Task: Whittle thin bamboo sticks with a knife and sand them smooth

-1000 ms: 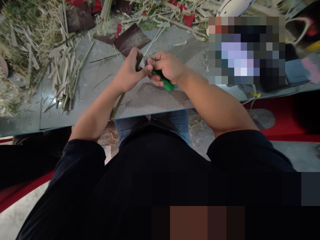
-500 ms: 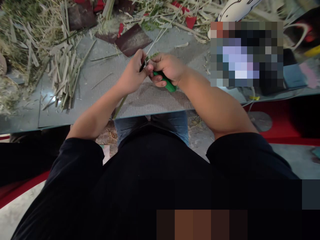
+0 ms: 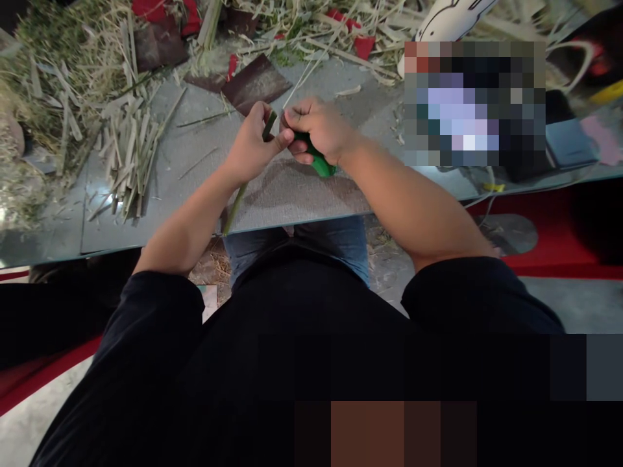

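Note:
My left hand (image 3: 256, 143) is closed around a narrow green strip (image 3: 233, 207), which looks like bamboo. Its lower end reaches the table's front edge and its upper end pokes out above my fingers. Close beside it, my right hand (image 3: 324, 133) is wrapped round the green handle (image 3: 325, 167) of a tool that looks like a knife; its blade is mostly hidden by my fingers. Thin pale slivers (image 3: 299, 84) rise behind the gap between my hands. Both hands are just above the grey mat (image 3: 302, 198).
A pile of split strips (image 3: 134, 159) lies to the left, with green and pale shavings (image 3: 53, 58) behind. Pieces of dark brown sandpaper (image 3: 256, 84) and red scraps (image 3: 364, 47) are scattered at the back. A blurred-out patch and a blue box-like object (image 3: 572, 143) are on the right.
My right hand and the green handle have shifted slightly. The dark blade seen at my left fingers is now out of sight, and the green strip's upper end shows there.

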Tool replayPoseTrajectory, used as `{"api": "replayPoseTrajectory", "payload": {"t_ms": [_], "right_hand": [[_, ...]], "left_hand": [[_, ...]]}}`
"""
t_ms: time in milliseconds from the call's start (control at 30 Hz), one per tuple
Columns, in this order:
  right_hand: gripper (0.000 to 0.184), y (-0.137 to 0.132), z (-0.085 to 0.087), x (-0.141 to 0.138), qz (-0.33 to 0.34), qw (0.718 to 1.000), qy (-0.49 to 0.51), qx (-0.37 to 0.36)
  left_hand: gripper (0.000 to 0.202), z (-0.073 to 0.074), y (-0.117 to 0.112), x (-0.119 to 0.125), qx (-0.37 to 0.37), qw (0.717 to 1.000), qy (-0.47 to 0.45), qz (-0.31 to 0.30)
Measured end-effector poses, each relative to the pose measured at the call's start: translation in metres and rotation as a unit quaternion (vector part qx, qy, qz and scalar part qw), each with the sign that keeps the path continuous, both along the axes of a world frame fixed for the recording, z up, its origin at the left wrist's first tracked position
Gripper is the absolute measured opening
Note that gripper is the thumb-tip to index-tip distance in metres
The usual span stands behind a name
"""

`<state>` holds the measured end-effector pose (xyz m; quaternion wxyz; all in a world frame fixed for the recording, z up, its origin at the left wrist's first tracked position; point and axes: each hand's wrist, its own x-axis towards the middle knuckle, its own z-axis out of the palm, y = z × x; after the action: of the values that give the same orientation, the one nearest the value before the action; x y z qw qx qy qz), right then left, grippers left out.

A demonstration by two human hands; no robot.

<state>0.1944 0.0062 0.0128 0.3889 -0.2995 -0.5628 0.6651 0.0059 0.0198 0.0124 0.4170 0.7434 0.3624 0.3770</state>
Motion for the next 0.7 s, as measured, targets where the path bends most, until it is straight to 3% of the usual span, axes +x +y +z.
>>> {"api": "replayPoseTrajectory", "payload": {"t_ms": [167,433,567,700], "right_hand": [[0.057,-0.002,0.002,0.004,0.054,0.997,-0.04,-0.025],[0.052,-0.003,-0.001,0.001,0.045,0.997,-0.028,-0.064],[0.051,-0.011,-0.01,-0.017,-0.027,0.997,0.047,-0.057],[0.048,-0.007,-0.021,-0.031,-0.113,0.983,0.14,-0.036]], "left_hand": [[0.076,-0.002,-0.005,0.001,-0.033,0.999,-0.004,0.034],[0.068,-0.011,-0.004,-0.006,-0.003,0.998,0.011,0.057],[0.067,-0.014,0.001,-0.008,0.028,0.995,0.016,0.091],[0.083,-0.014,0.008,-0.006,0.068,0.989,0.018,0.126]]}}
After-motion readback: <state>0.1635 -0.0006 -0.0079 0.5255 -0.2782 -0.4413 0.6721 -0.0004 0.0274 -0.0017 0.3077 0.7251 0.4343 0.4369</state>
